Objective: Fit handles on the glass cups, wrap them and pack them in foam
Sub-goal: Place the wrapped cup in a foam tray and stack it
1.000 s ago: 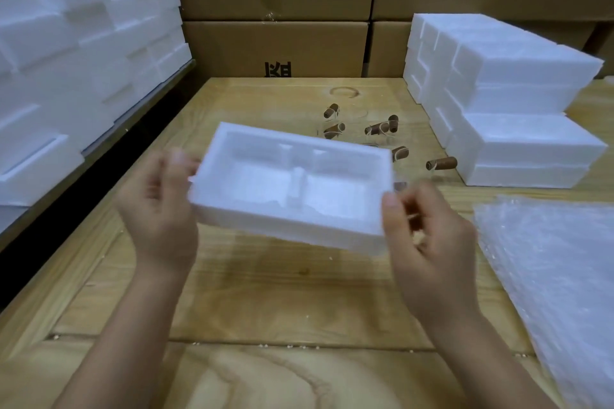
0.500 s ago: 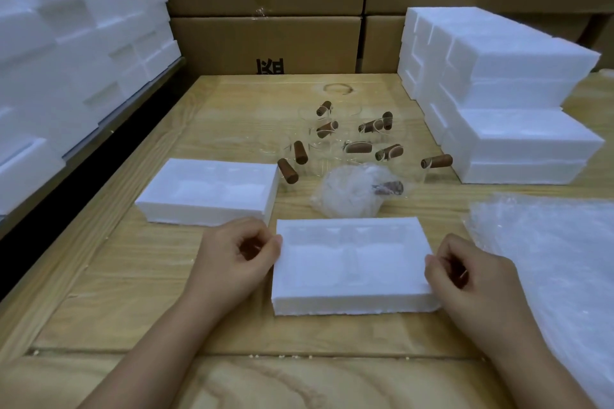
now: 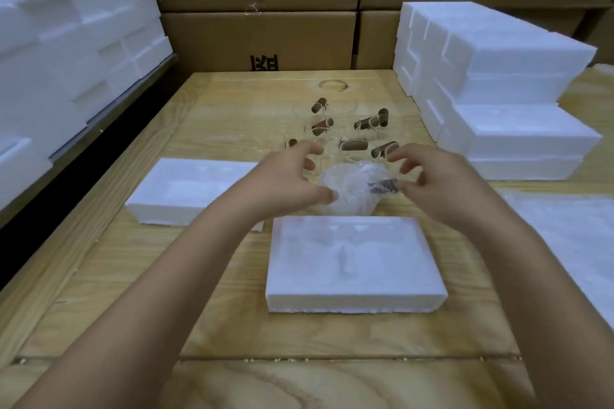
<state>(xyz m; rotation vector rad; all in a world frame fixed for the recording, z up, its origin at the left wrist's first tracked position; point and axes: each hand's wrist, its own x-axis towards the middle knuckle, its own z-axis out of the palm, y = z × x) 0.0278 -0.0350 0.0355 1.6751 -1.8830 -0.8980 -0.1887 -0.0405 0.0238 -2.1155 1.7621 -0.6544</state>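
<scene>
A white foam tray (image 3: pixel 355 262) lies cavity-up on the wooden table in front of me, with a second foam piece (image 3: pixel 186 191) to its left. Just beyond the tray sits a cup wrapped in clear bubble film (image 3: pixel 352 189), its brown handle showing through. My left hand (image 3: pixel 289 179) and my right hand (image 3: pixel 438 183) hover on either side of the wrapped cup with fingers spread and loosely bent, holding nothing. Behind them stand several clear glass cups with brown handles (image 3: pixel 355 133).
Stacked foam blocks (image 3: pixel 498 83) fill the right back of the table, and more foam (image 3: pixel 66 43) is piled along the left wall. Cardboard boxes (image 3: pixel 259 36) stand behind. A sheet of bubble film (image 3: pixel 571 242) lies at the right edge.
The foam tray held in the air was set down on the table. Both hands let go of it and reached forward to either side of the wrapped cup.
</scene>
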